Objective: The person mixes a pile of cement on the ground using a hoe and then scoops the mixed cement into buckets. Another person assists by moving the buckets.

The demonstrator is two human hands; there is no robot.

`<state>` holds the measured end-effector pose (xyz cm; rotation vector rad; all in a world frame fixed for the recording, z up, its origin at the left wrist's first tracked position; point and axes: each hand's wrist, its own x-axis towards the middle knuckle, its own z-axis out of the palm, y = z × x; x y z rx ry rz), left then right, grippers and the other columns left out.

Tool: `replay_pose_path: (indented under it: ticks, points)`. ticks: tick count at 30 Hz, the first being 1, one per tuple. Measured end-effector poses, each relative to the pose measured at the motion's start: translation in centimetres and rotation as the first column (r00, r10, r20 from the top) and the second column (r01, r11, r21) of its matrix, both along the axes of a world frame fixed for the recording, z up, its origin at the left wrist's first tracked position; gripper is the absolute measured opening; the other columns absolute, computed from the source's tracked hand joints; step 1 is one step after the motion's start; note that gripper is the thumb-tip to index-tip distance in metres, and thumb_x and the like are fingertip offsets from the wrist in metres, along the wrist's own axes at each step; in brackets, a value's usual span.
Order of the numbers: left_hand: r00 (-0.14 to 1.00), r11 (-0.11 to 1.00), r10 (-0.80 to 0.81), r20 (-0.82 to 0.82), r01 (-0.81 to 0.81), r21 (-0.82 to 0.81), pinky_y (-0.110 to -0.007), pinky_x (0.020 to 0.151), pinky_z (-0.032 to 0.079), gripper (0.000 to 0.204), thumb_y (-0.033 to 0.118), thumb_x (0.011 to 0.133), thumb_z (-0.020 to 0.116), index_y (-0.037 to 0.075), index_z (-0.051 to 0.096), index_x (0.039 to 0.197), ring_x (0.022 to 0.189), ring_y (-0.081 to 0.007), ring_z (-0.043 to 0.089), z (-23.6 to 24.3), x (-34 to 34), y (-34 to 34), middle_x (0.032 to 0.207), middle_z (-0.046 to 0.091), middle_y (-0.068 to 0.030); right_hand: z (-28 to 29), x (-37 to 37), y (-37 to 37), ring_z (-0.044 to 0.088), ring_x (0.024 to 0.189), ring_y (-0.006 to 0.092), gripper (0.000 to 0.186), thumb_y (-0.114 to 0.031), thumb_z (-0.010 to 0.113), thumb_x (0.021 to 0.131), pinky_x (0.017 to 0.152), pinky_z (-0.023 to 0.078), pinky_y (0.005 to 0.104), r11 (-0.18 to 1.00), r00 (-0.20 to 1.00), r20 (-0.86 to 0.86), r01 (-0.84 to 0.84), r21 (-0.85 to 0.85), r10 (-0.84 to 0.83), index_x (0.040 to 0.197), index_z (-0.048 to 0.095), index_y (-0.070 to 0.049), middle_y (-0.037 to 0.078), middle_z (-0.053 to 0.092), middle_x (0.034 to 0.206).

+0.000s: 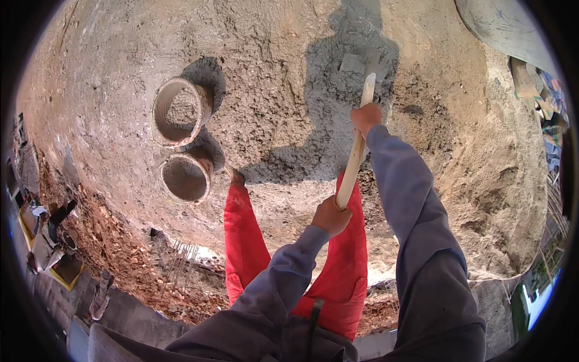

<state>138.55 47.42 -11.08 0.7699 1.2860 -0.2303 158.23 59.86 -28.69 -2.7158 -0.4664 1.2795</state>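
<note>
Both my hands are wrapped round the pale wooden handle of a hoe (355, 158). My left hand (330, 217) grips its lower end, close to my red trousers (246, 232). Farther up, my right hand (366, 118) is closed round the handle below the head. The grey hoe blade (353, 63) lies at the wet grey mortar mix (265, 102), in my shadow, so its edge is hard to make out. To the left of the mix are two mortar-caked buckets, a far one (202, 99) and a nearer one (204, 166), their open mouths facing me.
Rough, mortar-smeared ground (108, 78) spreads around the mix. A grey curved sheet or basin (506, 27) sits at the far right. Reddish rubble (126, 253) and thin upright rods (178, 262) lie at the near left, with assorted gear (51, 241) beyond.
</note>
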Motion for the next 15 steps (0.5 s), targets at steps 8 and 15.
replay_pose_path:
  ticks: [8, 15]
  points:
    - [0.941, 0.952, -0.3, -0.158, 0.305, 0.004, -0.052, 0.075, 0.052, 0.033, 0.02, 0.08, 0.059, -0.006, 0.05, 0.099, 0.083, -0.0454, 0.065, 5.8, -9.2, -2.7, 0.087, 0.064, -0.0294, -1.5, -11.8, -10.6, 0.055, 0.052, 0.0213, 0.015, -0.009, 0.059, 0.085, 0.048, 0.051, 0.0375, 0.931, 0.847, -0.389, 0.313, -0.189, -0.363, 0.091, 0.057, 0.004, 0.01, 0.054, 0.065]
    - [0.976, 0.962, -0.156, -0.154, 0.185, 0.202, -0.053, 0.066, 0.052, 0.024, 0.015, 0.08, 0.057, -0.004, 0.048, 0.091, 0.07, -0.0437, 0.064, 11.3, -16.0, 2.3, 0.077, 0.062, -0.0265, 2.5, -18.0, -8.0, 0.05, 0.051, 0.0211, 0.013, -0.009, 0.058, 0.085, 0.05, 0.047, 0.0354, 0.871, 0.647, -0.585, 0.327, -0.367, -0.489, 0.077, 0.048, -0.004, 0.006, 0.048, 0.063]
